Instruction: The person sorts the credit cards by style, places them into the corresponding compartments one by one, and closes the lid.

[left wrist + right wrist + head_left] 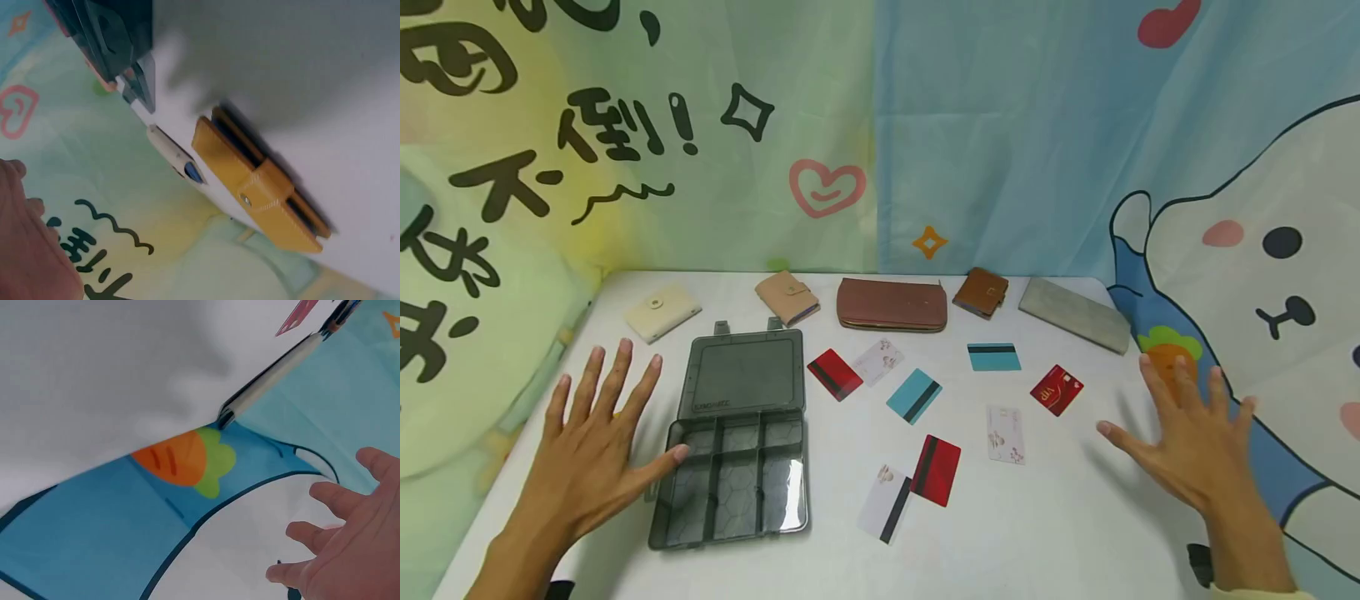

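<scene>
My left hand (591,458) hovers with fingers spread at the left of the table, its thumb overlapping the edge of a grey translucent compartment box (718,483); it holds nothing. The box's lid (745,371) is flipped back and its visible compartments hold nothing. A yellow snap wallet (240,184) shows in the left wrist view, mostly hidden behind that hand in the head view. Over the right side, my right hand (1198,446) is spread, holding nothing. Between them lie red cards (936,471), blue cards (914,397) and white cards (1006,434); one red card overlaps a white one.
Along the back edge sit a cream wallet (662,312), a tan wallet (782,293), a long brown zip wallet (891,305), a small brown wallet (981,292) and a long grey wallet (1075,315). A printed curtain (1000,150) hangs behind the white table (1060,517).
</scene>
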`<move>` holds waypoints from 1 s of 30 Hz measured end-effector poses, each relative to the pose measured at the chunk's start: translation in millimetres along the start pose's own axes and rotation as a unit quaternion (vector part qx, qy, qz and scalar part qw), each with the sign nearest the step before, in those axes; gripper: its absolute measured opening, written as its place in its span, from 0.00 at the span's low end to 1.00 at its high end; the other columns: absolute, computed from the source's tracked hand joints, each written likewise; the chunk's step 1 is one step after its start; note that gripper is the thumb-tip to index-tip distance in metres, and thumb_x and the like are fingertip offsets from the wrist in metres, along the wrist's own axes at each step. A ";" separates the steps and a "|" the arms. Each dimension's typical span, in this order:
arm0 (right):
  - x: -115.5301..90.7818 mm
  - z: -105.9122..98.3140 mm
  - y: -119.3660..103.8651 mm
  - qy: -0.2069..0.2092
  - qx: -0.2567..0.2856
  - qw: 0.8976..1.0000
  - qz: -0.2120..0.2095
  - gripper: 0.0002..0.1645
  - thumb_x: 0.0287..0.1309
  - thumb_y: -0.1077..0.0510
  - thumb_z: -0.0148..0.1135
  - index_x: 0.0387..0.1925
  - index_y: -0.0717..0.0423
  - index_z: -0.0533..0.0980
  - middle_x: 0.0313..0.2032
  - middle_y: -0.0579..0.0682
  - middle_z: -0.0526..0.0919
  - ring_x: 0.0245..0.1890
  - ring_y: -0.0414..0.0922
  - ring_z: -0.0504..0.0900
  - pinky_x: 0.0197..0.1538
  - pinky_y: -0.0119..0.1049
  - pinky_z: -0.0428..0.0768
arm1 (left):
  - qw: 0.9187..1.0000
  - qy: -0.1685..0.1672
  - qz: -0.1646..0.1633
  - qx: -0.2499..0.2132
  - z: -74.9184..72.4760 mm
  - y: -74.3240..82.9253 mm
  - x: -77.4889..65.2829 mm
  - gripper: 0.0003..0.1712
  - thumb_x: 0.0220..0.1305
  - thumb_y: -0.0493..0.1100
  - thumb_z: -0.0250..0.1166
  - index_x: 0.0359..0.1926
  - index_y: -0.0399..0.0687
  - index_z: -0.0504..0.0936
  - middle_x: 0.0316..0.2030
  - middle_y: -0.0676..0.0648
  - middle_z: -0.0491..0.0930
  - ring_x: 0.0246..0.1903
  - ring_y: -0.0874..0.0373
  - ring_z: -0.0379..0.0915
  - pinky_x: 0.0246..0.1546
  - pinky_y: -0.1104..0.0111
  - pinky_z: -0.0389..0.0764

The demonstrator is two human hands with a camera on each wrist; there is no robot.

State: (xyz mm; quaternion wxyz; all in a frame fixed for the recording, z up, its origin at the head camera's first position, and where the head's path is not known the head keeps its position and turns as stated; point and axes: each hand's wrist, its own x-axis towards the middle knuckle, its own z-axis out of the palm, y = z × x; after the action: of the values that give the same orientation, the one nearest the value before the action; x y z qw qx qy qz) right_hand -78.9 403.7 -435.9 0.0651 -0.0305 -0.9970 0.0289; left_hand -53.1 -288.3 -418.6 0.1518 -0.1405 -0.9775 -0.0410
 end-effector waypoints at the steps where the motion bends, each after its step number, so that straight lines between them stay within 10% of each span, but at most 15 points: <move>1: -0.7 -0.4 -2.7 0.005 -0.001 1.000 -0.006 0.71 0.45 0.18 0.60 0.80 0.42 0.40 0.77 0.66 0.40 0.74 0.72 0.27 0.62 0.74 0.19 | 1.000 -0.005 -0.003 0.001 0.8 1.5 -0.4 0.63 0.50 0.77 0.63 0.80 0.61 0.46 0.80 0.48 0.34 0.79 0.47 0.25 0.75 0.48 0.26; 8: -8.7 0.8 -40.8 0.032 0.084 0.994 -0.061 0.67 0.44 0.28 0.70 0.79 0.40 0.48 0.76 0.62 0.53 0.76 0.66 0.45 0.69 0.75 0.38 | 0.998 -0.025 -0.022 -0.051 8.7 15.8 -11.8 0.58 0.55 0.71 0.65 0.80 0.62 0.47 0.80 0.50 0.35 0.79 0.45 0.33 0.75 0.45 0.30; 15: -20.4 13.4 -98.3 -0.011 0.195 0.978 -0.072 0.59 0.39 0.34 0.79 0.74 0.37 0.63 0.66 0.57 0.70 0.65 0.61 0.66 0.57 0.76 0.65 | 0.978 -0.044 -0.050 -0.196 16.7 26.0 -25.8 0.55 0.55 0.57 0.74 0.78 0.63 0.54 0.78 0.42 0.51 0.69 0.29 0.56 0.55 0.31 0.61; 24: -33.7 30.1 -175.4 -0.126 0.247 0.957 -0.082 0.45 0.38 0.35 0.80 0.59 0.44 0.76 0.44 0.45 0.78 0.43 0.42 0.76 0.47 0.43 0.83 | 0.958 -0.050 -0.079 -0.271 29.0 27.3 -39.5 0.50 0.54 0.34 0.75 0.75 0.54 0.62 0.66 0.40 0.71 0.54 0.45 0.76 0.46 0.55 0.81; 30: -36.3 40.4 -203.9 -0.143 0.179 0.970 -0.079 0.48 0.32 0.34 0.82 0.56 0.50 0.77 0.40 0.47 0.73 0.39 0.40 0.71 0.41 0.36 0.82 | 0.954 -0.056 -0.098 -0.278 30.5 26.3 -41.3 0.51 0.53 0.29 0.74 0.76 0.51 0.62 0.64 0.39 0.73 0.46 0.50 0.79 0.46 0.62 0.82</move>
State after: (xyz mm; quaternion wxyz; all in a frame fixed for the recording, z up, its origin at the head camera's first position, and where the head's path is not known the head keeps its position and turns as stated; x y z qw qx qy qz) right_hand -59.9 196.0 -468.0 -0.0718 0.0651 -0.9737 0.2060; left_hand -16.5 -270.2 -459.3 0.0472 -0.0828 -0.9435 -0.3175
